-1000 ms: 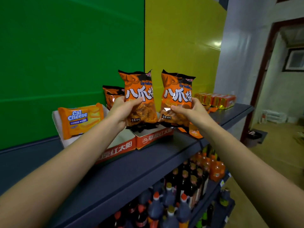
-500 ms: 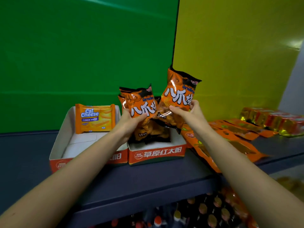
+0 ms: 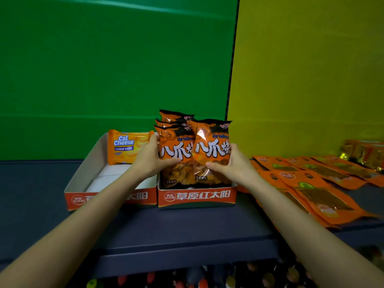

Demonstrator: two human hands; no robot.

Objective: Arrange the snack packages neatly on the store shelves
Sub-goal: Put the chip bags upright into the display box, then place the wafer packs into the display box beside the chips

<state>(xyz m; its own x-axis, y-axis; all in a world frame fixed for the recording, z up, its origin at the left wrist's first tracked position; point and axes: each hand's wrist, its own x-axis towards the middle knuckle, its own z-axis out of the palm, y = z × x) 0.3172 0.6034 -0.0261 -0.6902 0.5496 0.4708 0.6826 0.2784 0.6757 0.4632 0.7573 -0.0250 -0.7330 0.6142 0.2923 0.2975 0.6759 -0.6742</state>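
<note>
L grip (image 3: 152, 161) clutches left 八爪 bag (image 3: 175, 151), R grip (image 3: 232, 163) right 八爪 bag (image 3: 212, 147), in 草原红太阳 box (image 3: 197, 196).

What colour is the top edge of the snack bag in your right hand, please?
Black; the snack bag is otherwise orange, clearest in the head view.

We record a dark blue-grey flat shelf board (image 3: 187, 227). Directly on it, left of centre, two open cardboard trays with red-orange printed fronts stand side by side, touching: the left tray (image 3: 79, 199) and the right tray (image 3: 197, 196). To their right we see flat orange foil pouches (image 3: 318, 196), overlapping and lying flat. Far right, at the back: shiny gold-wrapped packets (image 3: 361, 152), blurred.
</note>
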